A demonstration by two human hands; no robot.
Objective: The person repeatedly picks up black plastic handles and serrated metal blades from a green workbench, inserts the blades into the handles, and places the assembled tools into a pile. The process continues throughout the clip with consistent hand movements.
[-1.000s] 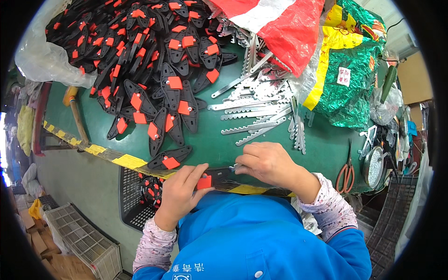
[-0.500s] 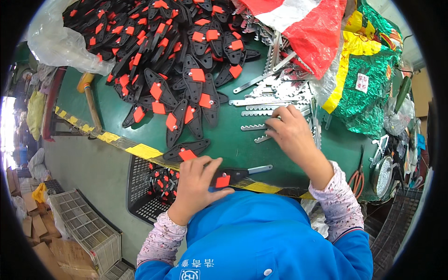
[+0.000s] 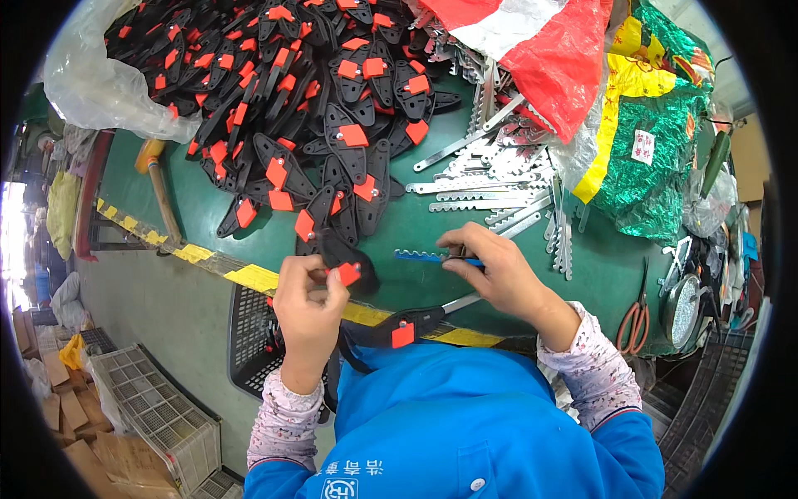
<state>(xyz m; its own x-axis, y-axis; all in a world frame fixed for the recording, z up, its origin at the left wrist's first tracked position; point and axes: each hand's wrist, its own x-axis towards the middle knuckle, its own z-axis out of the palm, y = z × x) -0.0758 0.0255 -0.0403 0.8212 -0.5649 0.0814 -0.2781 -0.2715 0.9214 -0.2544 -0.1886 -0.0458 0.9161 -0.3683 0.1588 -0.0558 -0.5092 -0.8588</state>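
Observation:
My left hand (image 3: 306, 309) is closed on a black plastic part with a red tab (image 3: 349, 273), which is blurred by motion. In my right hand (image 3: 500, 281) a notched metal strip (image 3: 416, 255) is pinched between thumb and fingers, its toothed end pointing left toward the black part. Below both hands, at the table's front edge, lies another black part (image 3: 422, 321) with a red tab and a plain metal strip sticking out of its right end. A heap of similar black parts (image 3: 274, 100) lies beyond my left hand. Loose notched strips (image 3: 482, 183) are piled beyond my right.
A red and white bag (image 3: 553, 66) and a shiny green bag (image 3: 652, 183) stand at the back right. Pliers with orange handles (image 3: 634, 327) and a round tin (image 3: 683, 312) lie right. A hammer (image 3: 158, 179) rests left. A black crate (image 3: 249, 333) sits below the edge.
My left hand has taken up the black part from near the edge. My right hand has drawn toward me and left from the pile with a notched strip. The other black part has shifted slightly nearer.

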